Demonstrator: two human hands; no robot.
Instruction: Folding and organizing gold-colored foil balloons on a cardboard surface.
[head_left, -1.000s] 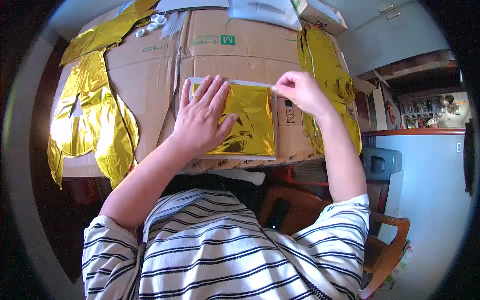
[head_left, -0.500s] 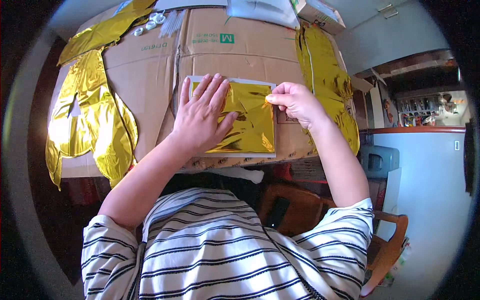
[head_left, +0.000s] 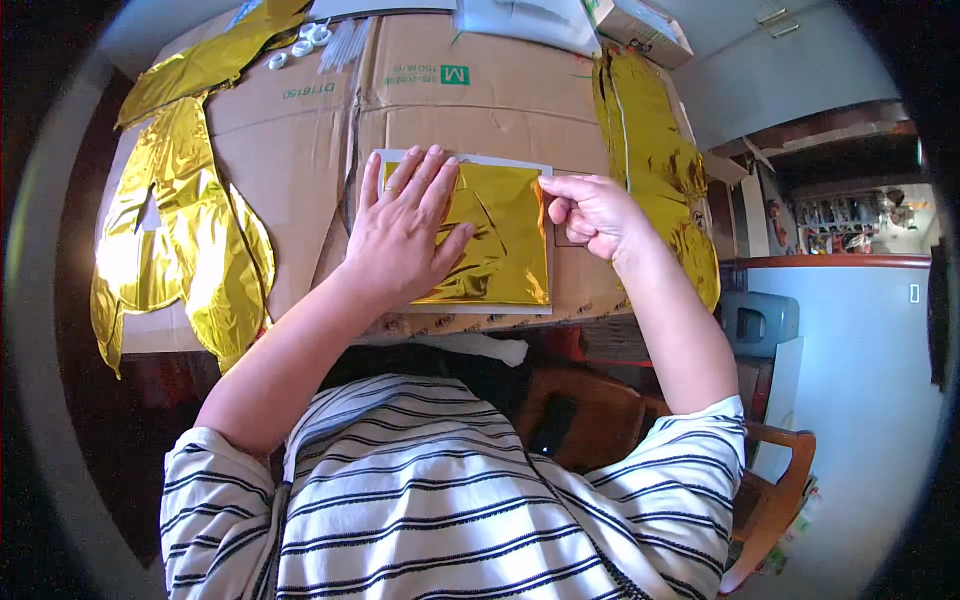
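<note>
A folded piece of shiny gold foil [head_left: 505,250] lies on a white card [head_left: 500,160], whose rim shows around it. My left hand [head_left: 405,225] is spread flat over the foil's left part, fingers pointing away from me. At the foil's upper right edge, my right hand [head_left: 597,215] is closed in a pinch on the rim, the thumb and forefinger pressed together and the other fingers curled. That right edge stands slightly raised and creased. The foil under my left palm is hidden.
Flattened cardboard [head_left: 480,120] covers the table. Deflated gold foil balloons [head_left: 165,220] hang over its left side, and more gold foil [head_left: 655,160] lies at the right. White tape rolls [head_left: 303,45], clear straws [head_left: 343,45] and a plastic bag [head_left: 525,25] sit at the back. A wooden chair [head_left: 780,470] stands near right.
My right hand has shifted slightly up along the foil's right edge, and its pinch is now nearer the corner. The foil's upper right looks smoother. My left hand has stayed in place.
</note>
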